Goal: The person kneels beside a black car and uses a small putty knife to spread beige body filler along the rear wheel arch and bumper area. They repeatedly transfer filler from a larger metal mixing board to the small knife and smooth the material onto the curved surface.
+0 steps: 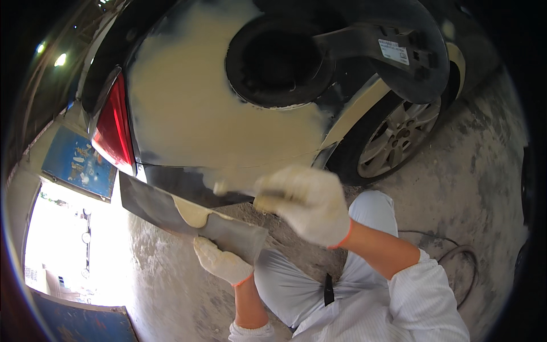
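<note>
My left hand (pixel 222 263), in a white knitted glove, grips the near edge of a long flat grey metal plate (pixel 236 232). A pool of beige body filler (pixel 192 213) lies on it. My right hand (pixel 310 202), gloved too, is closed on a putty knife (pixel 268 199), which motion partly smears; beige filler shows at its tip. It is just above and right of the plate, in front of the car's lower rear panel. Beyond both hands, the dark car's rear side panel (pixel 188 108) carries a broad spread of beige filler.
The round fuel filler opening (pixel 279 60) has its flap (pixel 410 54) swung out to the right. A red tail light (pixel 114 122) borders the panel at left, a wheel (pixel 401 137) at right. A hose (pixel 470 256) lies on the concrete floor (pixel 433 199). Blue panels stand at left.
</note>
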The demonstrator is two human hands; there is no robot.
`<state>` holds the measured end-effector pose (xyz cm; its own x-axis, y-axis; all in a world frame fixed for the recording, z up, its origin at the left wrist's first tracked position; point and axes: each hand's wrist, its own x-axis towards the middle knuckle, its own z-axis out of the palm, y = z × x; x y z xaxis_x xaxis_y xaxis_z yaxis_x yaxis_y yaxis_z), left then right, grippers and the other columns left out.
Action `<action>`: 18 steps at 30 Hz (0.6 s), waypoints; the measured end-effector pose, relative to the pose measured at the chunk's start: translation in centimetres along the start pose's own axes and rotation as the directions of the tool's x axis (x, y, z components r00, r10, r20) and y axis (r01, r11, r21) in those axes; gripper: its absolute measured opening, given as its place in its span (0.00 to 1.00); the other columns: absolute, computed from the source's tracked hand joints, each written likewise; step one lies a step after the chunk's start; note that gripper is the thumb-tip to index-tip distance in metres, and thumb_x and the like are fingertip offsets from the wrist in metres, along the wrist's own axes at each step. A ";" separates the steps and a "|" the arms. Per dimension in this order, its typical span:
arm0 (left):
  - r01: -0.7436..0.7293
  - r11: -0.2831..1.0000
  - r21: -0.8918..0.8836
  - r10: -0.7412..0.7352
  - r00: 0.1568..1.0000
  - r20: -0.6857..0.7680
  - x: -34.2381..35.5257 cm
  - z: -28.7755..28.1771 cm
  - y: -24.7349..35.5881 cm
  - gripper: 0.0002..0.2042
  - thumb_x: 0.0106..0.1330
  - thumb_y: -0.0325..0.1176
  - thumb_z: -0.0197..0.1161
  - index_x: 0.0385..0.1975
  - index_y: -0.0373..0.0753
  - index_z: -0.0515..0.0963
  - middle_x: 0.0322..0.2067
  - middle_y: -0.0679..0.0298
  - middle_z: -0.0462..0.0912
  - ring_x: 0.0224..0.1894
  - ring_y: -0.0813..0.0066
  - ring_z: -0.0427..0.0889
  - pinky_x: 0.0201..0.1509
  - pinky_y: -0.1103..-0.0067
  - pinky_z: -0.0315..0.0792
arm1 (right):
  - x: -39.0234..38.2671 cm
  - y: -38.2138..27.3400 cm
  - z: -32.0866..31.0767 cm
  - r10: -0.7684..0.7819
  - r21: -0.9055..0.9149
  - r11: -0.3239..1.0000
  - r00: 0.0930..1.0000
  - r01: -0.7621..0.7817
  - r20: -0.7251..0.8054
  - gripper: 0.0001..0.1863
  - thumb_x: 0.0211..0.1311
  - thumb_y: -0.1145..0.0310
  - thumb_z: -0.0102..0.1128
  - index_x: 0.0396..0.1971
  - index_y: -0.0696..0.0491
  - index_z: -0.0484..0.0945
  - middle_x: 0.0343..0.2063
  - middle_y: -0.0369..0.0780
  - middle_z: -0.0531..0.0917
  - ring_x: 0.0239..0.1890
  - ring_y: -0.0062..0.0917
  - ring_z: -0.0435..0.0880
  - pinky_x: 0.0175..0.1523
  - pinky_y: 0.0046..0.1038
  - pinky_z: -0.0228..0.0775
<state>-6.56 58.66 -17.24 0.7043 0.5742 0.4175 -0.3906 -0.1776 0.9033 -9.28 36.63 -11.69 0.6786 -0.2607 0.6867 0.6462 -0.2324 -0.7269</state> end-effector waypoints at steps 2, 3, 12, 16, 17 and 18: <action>-0.017 1.000 -0.002 0.017 1.000 0.006 -0.1 0.6 -0.1 0.18 0.88 0.43 0.51 0.42 0.34 0.77 0.37 0.68 0.74 0.39 0.76 0.70 0.44 0.75 0.71 | -1.6 -0.2 0.8 -0.215 -0.150 0.960 0.965 0.237 0.152 0.15 0.65 0.69 0.74 0.50 0.56 0.88 0.43 0.40 0.92 0.44 0.36 0.92 0.46 0.36 0.85; -0.043 0.999 0.000 0.043 0.999 0.004 -0.2 0.8 -0.1 0.18 0.88 0.43 0.51 0.41 0.34 0.77 0.36 0.68 0.73 0.38 0.76 0.70 0.44 0.75 0.70 | -2.1 -0.2 1.0 -0.210 -0.185 0.950 0.953 0.252 0.220 0.17 0.63 0.69 0.73 0.51 0.56 0.87 0.44 0.41 0.91 0.46 0.39 0.91 0.47 0.38 0.85; -0.189 0.971 0.147 0.209 0.969 -0.134 1.3 1.7 0.1 0.21 0.89 0.45 0.53 0.45 0.30 0.81 0.37 0.66 0.78 0.40 0.75 0.74 0.46 0.75 0.73 | -2.2 1.9 -1.7 -0.008 -0.513 0.818 0.896 0.261 0.443 0.16 0.62 0.70 0.67 0.49 0.55 0.84 0.42 0.42 0.88 0.40 0.40 0.90 0.43 0.38 0.84; -0.022 0.999 -0.026 0.017 0.983 -0.181 1.5 1.4 0.4 0.21 0.89 0.45 0.53 0.51 0.29 0.82 0.40 0.64 0.81 0.42 0.75 0.76 0.50 0.76 0.74 | -0.1 2.4 -3.7 0.484 -0.081 0.868 0.871 -0.490 -0.079 0.09 0.72 0.67 0.73 0.37 0.59 0.88 0.26 0.33 0.87 0.29 0.15 0.84 0.36 0.25 0.77; -0.017 1.000 0.001 0.016 0.985 -0.172 1.3 1.2 0.5 0.21 0.89 0.45 0.52 0.51 0.29 0.82 0.40 0.64 0.81 0.42 0.75 0.76 0.50 0.76 0.74 | 0.7 2.6 -4.4 0.474 -0.129 0.853 0.854 -0.506 -0.217 0.12 0.72 0.67 0.73 0.30 0.59 0.86 0.22 0.32 0.83 0.26 0.14 0.81 0.33 0.24 0.76; -0.009 1.000 0.012 0.011 0.980 -0.200 1.2 1.0 0.5 0.21 0.89 0.45 0.52 0.51 0.29 0.82 0.41 0.65 0.81 0.42 0.76 0.76 0.50 0.76 0.74 | 1.4 2.8 -5.0 0.566 0.031 0.812 0.774 -0.582 -0.286 0.14 0.71 0.66 0.74 0.28 0.58 0.84 0.21 0.31 0.81 0.24 0.13 0.78 0.31 0.23 0.72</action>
<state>-5.34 58.42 -16.20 0.5673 0.7201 0.3995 -0.3900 -0.1924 0.9005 -8.23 30.92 -12.85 0.7909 -0.6007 0.1171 0.1408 -0.0075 -0.9900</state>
